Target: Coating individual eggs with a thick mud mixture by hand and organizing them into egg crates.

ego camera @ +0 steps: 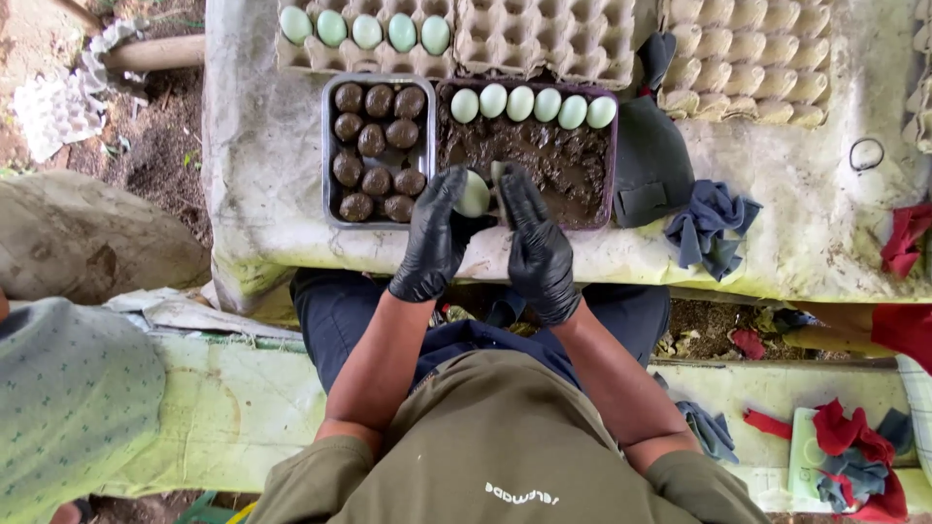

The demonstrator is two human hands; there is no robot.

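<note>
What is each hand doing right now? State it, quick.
Left hand: closed around a pale egg.
Right hand: open, fingers beside the egg, holding nothing.

Even, soft daylight falls across the table (796,223); its pale cover reads bright, close to washed out toward the right edge. Shadows are faint and short, deepest under the table's near edge. The black gloves on the left hand (435,238) and right hand (536,247) carry small dull highlights. Overall sharpness is moderate with compression softness; the frame's edges bow slightly and blur.
</note>
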